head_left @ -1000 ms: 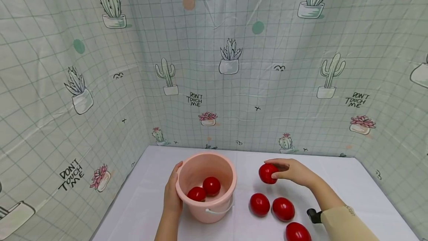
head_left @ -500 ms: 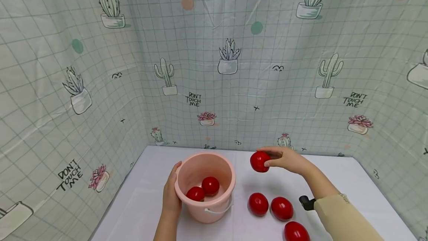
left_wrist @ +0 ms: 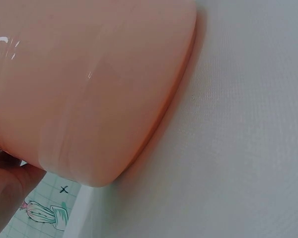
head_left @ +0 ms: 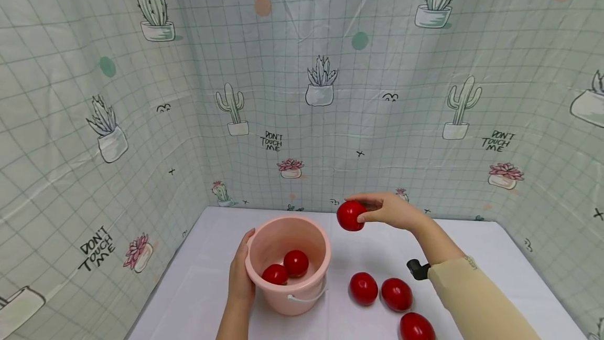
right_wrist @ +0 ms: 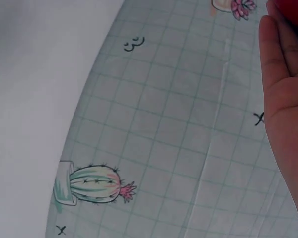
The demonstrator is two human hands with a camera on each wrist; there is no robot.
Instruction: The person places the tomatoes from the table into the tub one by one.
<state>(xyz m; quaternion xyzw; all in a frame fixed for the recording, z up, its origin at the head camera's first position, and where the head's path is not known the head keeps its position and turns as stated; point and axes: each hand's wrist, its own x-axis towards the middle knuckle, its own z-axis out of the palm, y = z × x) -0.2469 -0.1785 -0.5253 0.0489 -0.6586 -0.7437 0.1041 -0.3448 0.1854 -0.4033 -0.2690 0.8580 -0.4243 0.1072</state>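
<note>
A pink bucket [head_left: 294, 298] with a pale handle stands upright on the white table. Inside lie two glossy red apples [head_left: 296, 263]. My left hand [head_left: 241, 272] holds the bucket's left side, its fingertips near the rim; in the left wrist view, part of that hand [left_wrist: 10, 193] lies against the bucket wall [left_wrist: 99, 89]. My right hand [head_left: 389, 210] pinches another red apple [head_left: 351, 215] between thumb and fingers, raised above the table to the right of and behind the bucket. At the right wrist view's edge, the apple [right_wrist: 295, 11] shows only partly.
Right of the bucket, two red apples [head_left: 363, 288] sit side by side on the table [head_left: 189, 277]; a third apple [head_left: 417, 327] lies nearer, cut by the frame edge. A grid-patterned cactus cloth [head_left: 358, 119] hangs behind and at both sides.
My right hand has carried the red apple upward and to the left, closer to the bucket. The left hand and bucket stay in place.
</note>
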